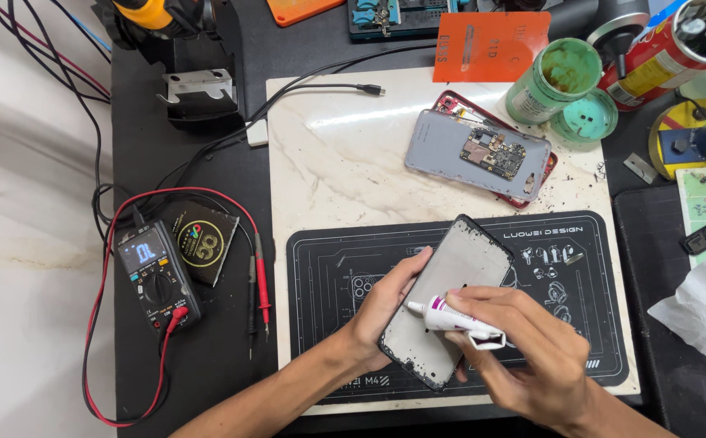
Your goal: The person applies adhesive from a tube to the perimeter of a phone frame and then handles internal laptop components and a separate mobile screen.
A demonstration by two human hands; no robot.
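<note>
On the bench (207, 365), over a black mat (329, 259), the left hand (381, 312) has its grip around a phone frame (450, 296); the right hand (523, 349) pinches a small glue tube (454, 319), nozzle touching the frame.

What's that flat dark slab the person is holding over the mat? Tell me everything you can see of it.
It looks like a phone screen panel: a thin rectangle with rounded corners, a black rim and a dull grey inner face, specked with dark residue along its edges. It tilts diagonally above the black work mat. The left hand grips its left edge; the right hand points a small white tube at it.
</note>
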